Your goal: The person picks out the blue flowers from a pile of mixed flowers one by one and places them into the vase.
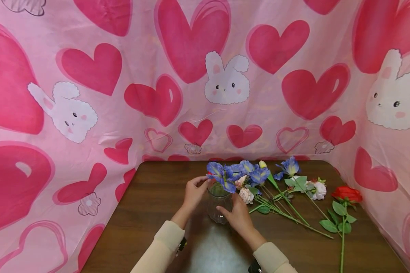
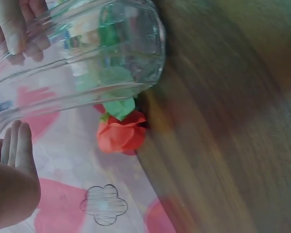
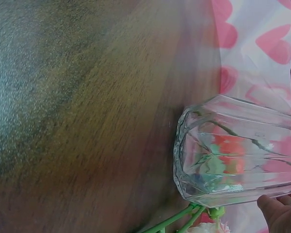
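"On the dark brown wooden table point(image 1: 150, 201), by what is the clear ribbed glass vase point(image 1: 213, 206) held?"

"By the right hand point(image 1: 240, 217). It is gripped at its right side, with the thumb laid at the near face and the fingers behind. The vase is stood upright, near the middle of the scene."

"And how is the left hand point(image 1: 194, 193) placed?"

"It is placed at the left of the mouth, just beside the blue-violet iris point(image 1: 221, 175) with yellow in its petals. Whether anything is pinched there cannot be told, since the fingertips are partly hidden."

"How can this step be done well?"

"The work is judged to be at the mouth, so the glass should be held steady by the right hand, firmly but without hard pressing. By the left hand, only a light touch should be given, so that the petals are not crushed."

"What must be watched on the right?"

"Near the vase, round pale pink roses point(image 1: 246, 196) are seen, and farther right long thin green stems point(image 1: 319, 231) are laid. By a wide movement they could be swept, therefore the movements should be kept small."
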Demonstrator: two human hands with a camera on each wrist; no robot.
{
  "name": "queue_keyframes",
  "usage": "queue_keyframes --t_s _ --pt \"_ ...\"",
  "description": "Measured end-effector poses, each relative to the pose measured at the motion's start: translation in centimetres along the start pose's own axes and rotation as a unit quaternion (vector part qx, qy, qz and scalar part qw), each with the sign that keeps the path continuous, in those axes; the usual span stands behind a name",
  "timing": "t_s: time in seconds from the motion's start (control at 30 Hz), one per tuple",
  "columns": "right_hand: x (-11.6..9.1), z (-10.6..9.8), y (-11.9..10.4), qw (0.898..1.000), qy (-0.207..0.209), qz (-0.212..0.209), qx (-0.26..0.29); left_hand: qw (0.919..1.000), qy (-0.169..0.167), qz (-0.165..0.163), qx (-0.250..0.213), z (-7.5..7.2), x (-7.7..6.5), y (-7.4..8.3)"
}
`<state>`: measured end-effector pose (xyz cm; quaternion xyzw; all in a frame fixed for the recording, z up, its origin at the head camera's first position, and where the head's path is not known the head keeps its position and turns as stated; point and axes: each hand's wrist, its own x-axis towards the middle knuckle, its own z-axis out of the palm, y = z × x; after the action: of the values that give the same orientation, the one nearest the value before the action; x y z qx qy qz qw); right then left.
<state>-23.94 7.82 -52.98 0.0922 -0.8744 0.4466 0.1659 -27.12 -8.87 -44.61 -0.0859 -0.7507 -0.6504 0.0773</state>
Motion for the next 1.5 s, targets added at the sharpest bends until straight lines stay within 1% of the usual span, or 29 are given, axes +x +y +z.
queue_keyframes --t_s 0.17,0.3,0.4,0.43,0.5,0.57,0.67,0.73,0.83,0.9,1.03,1.13,1.33,1.4,1.5 --pt "-0.1 0.0 0.1 1.000 0.006 -0.011 0.001 0.9994 -0.027 0.017 -0.016 -0.6 -0.1 -1.2" --pt "-0.2 0.2 0.3 0.998 0.031 -0.055 -0.003 0.9969 -0.063 0.023 -0.042 -0.9 -0.1 -3.7" --pt "-0.2 0.4 0.5 0.995 0.048 -0.085 -0.014 0.9925 -0.101 0.027 -0.062 -1.1 -0.1 -5.5" --pt "-0.2 0.4 0.6 0.994 0.053 -0.091 -0.019 0.9904 -0.114 0.031 -0.070 -1.1 -0.2 -5.9" --pt "-0.1 0.4 0.6 0.994 0.054 -0.090 -0.018 0.9843 -0.146 0.043 -0.089 -1.2 -0.4 -6.6" --pt "-0.1 0.3 0.5 0.995 0.052 -0.081 -0.015 0.9791 -0.172 0.055 -0.094 -1.2 -0.6 -7.0" --pt "-0.1 0.3 0.4 0.997 0.044 -0.063 -0.015 0.9754 -0.193 0.053 -0.093 -1.0 -0.8 -7.6" --pt "-0.1 0.4 0.4 0.997 0.042 -0.055 -0.020 0.9761 -0.196 0.047 -0.083 -0.8 -0.9 -7.8" --pt "0.0 0.5 0.6 0.998 0.039 -0.052 -0.024 0.9780 -0.190 0.038 -0.077 -0.4 -0.9 -8.2" --pt "0.0 0.6 0.6 0.998 0.039 -0.050 -0.026 0.9794 -0.184 0.042 -0.071 -0.2 -0.9 -8.3" --pt "-0.1 0.7 0.7 0.998 0.038 -0.044 -0.026 0.9804 -0.178 0.057 -0.062 -0.1 -1.2 -7.2" --pt "-0.1 0.8 0.6 0.998 0.036 -0.040 -0.026 0.9815 -0.172 0.060 -0.058 -0.1 -1.4 -6.4" --pt "-0.1 0.8 0.5 0.999 0.032 -0.033 -0.025 0.9843 -0.159 0.046 -0.062 0.0 -1.4 -6.3" --pt "-0.1 0.8 0.6 0.999 0.033 -0.034 -0.024 0.9852 -0.156 0.038 -0.060 0.1 -1.4 -6.5" --pt "-0.2 0.8 0.6 0.998 0.040 -0.041 -0.022 0.9868 -0.150 0.036 -0.050 0.2 -1.3 -6.6"
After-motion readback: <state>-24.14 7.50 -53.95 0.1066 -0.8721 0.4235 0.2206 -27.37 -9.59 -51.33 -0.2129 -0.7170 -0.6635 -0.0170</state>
